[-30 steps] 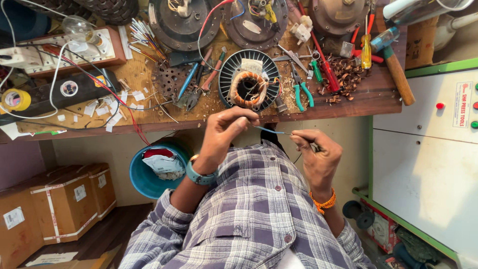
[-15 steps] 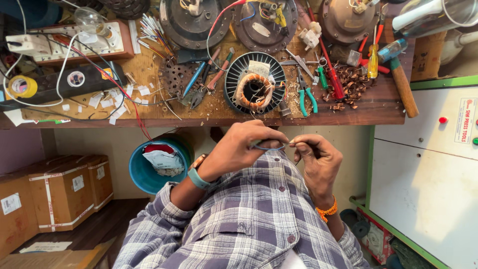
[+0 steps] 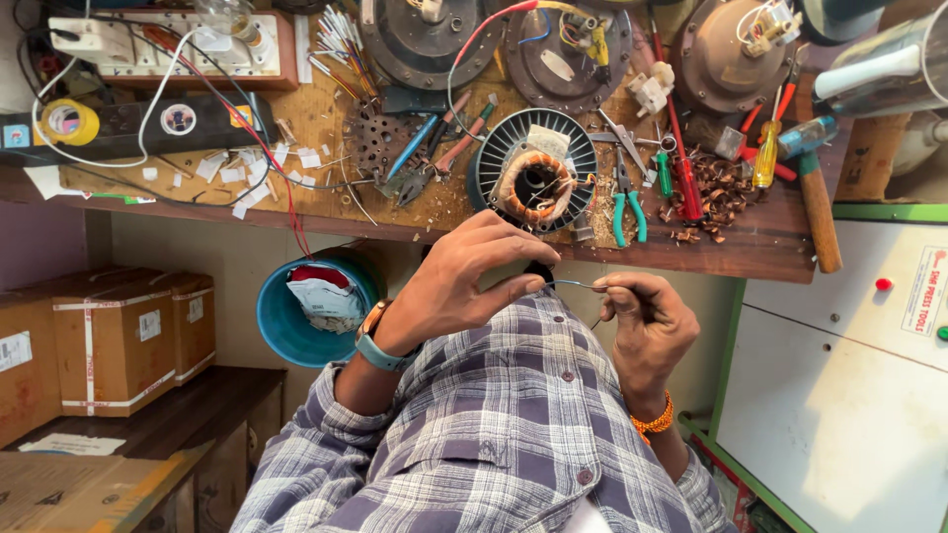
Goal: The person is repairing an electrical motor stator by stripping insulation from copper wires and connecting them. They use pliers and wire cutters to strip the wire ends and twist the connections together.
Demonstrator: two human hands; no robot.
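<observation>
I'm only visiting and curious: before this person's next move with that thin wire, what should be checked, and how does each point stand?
1. Wire pinched in the left hand: ok.
2. Right hand holding the wire's other end: ok.
3. Wire free of kinks or damage: cannot tell, too thin.
4. Copper winding resting flat on the bench: ok.
5. Green-handled pliers lying close by on the bench: ok.

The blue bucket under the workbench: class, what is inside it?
Inside the blue bucket lies a crumpled white bag with something red behind it. The bag covers whatever lies deeper, and the bench edge hides the far rim.
</observation>
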